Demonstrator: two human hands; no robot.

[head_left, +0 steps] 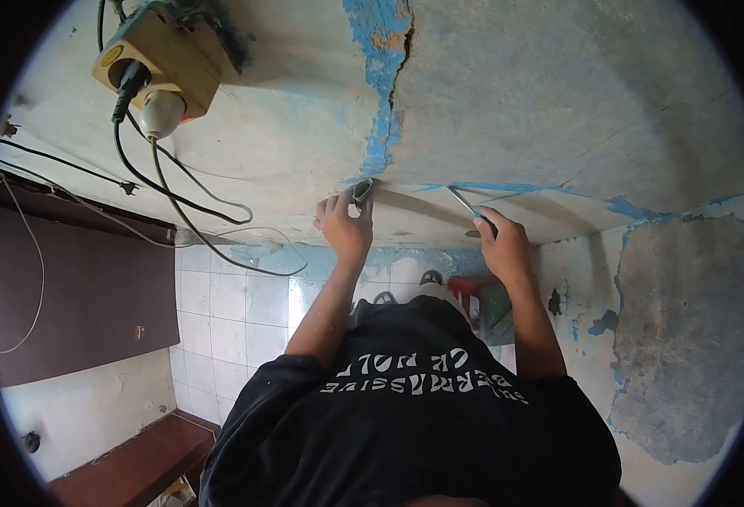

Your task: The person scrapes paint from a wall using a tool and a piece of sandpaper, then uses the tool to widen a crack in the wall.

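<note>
My left hand is up against the wall, its fingers curled round a small dark, rounded piece with a pale rim. What that piece is I cannot tell. It sits just below a vertical strip of exposed blue paint with a crack along it. In my right hand is a thin tool with a narrow metal blade and a dark handle. The blade slants up and left, its tip right by a horizontal blue line where the top paint has come off.
At upper left, a beige socket box holds a black plug and a white plug, their cables looping down. A brown panel stands at left. White floor tiles and a red object lie below. Bare grey plaster shows at right.
</note>
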